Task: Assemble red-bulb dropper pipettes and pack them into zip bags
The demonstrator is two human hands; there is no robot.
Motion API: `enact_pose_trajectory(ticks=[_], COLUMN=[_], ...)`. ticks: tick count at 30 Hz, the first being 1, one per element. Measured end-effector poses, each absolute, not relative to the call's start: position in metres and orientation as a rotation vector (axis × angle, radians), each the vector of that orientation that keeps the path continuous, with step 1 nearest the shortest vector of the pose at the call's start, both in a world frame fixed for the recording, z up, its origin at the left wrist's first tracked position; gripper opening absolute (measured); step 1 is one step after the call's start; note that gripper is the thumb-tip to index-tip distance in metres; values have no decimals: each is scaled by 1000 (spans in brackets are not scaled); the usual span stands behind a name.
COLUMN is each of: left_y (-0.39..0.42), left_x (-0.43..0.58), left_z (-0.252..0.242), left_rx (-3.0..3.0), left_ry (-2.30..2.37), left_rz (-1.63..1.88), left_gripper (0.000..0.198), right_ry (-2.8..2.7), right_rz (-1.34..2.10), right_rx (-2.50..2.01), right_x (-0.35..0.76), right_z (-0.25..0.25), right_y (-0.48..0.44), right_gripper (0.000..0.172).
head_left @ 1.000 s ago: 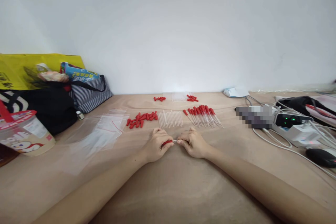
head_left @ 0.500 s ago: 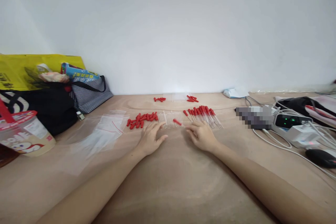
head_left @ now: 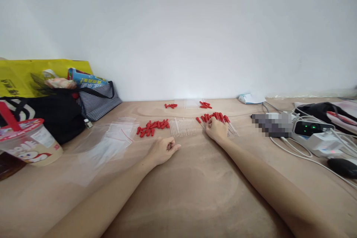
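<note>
- Left hand [head_left: 164, 151]: fingers loosely curled, thumb spread apart, near the clear tubes [head_left: 182, 127].
- Right hand [head_left: 216, 130]: over the red-capped tubes [head_left: 219, 117]; I cannot tell its grip.

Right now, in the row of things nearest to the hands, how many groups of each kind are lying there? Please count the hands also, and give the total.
Piles of loose red bulb-shaped caps: 1
Rows of thin clear tubes: 1
Fans of red-capped clear tubes: 1
Bare hands, left hand and right hand: 2
Total: 5
</note>
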State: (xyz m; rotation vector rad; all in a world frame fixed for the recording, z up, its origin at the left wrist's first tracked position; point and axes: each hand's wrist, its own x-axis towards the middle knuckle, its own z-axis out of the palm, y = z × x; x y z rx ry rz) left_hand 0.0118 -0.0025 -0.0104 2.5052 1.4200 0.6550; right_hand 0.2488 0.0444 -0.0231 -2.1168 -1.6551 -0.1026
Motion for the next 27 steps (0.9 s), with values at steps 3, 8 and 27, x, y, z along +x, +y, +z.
enact_pose_trajectory(ticks=[3, 8, 27], left_y=[-3, 4, 54], left_x=[13, 11, -6], left_z=[-11, -11, -15], left_rx=[2506, 2516, 2623], left_ry=[1415, 1569, 2194], left_rz=[649, 820, 906], left_gripper=[29, 24, 13], right_ry=[-1675, -1777, -1872], right_rz=[-131, -166, -10], right_rx=[-2093, -1987, -2197], right_x=[248, 235, 201], right_z=[-23, -18, -6], right_y=[43, 36, 51], right_gripper=[17, 21, 23])
